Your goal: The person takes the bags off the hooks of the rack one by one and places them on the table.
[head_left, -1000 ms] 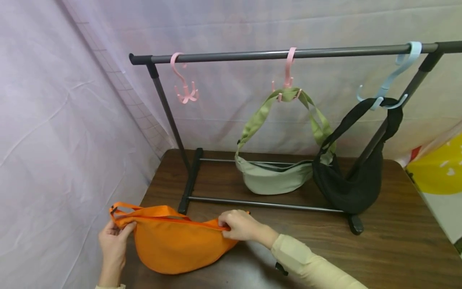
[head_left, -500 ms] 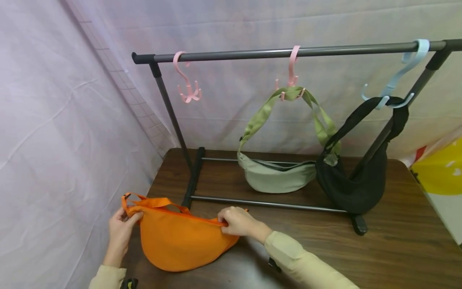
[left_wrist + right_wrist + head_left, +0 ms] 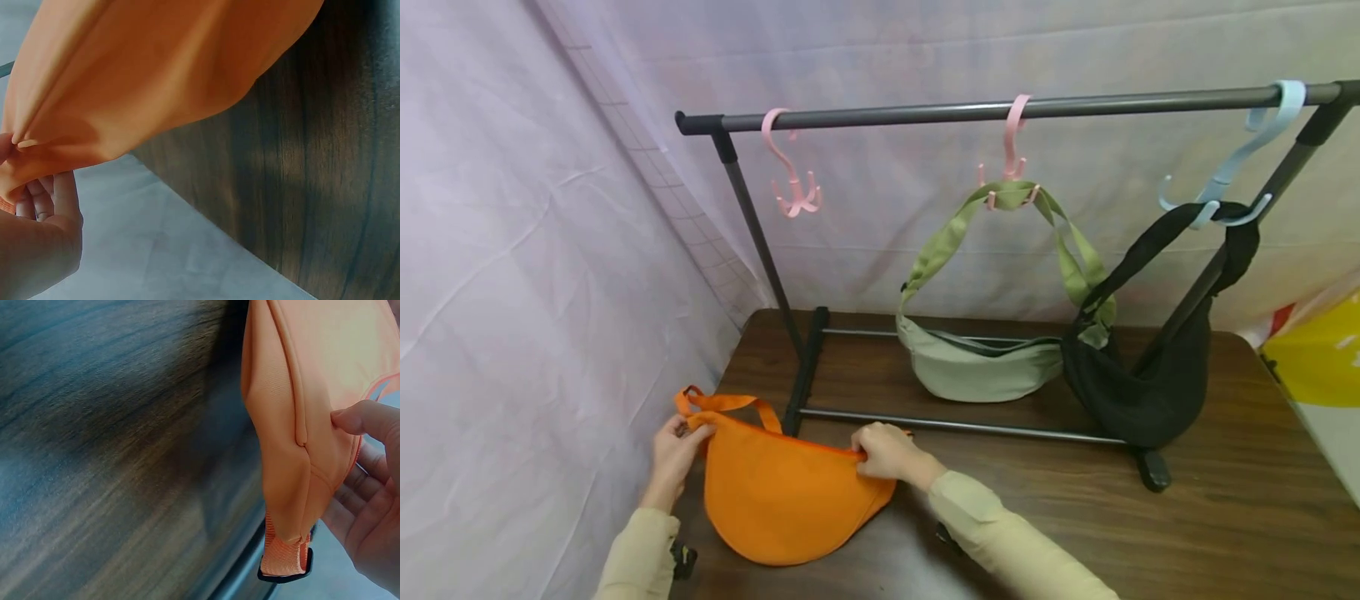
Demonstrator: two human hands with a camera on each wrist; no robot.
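An orange sling bag (image 3: 793, 496) is held up by its two upper corners at the front left of the table. My left hand (image 3: 674, 454) pinches the left corner, thumb in front and fingers behind, as the left wrist view also shows. At the other end my right hand (image 3: 891, 454) grips the top edge by the zipper. In the right wrist view the thumb (image 3: 359, 419) presses the bag's face, and a strap with a black buckle (image 3: 287, 575) hangs from the corner. The orange strap (image 3: 730, 403) loops behind the bag's top edge.
Behind stands a dark metal rack (image 3: 880, 115). A pink hook (image 3: 796, 196) hangs bare at its left. A second pink hook (image 3: 1013, 146) carries a green sling bag (image 3: 985, 372); a blue hook (image 3: 1247, 154) carries a black bag (image 3: 1142, 400). A white curtain (image 3: 535, 333) borders the table's left.
My left hand has moved right and up with its corner of the orange bag, while the right hand has stayed nearly in place. The view has shifted slightly.
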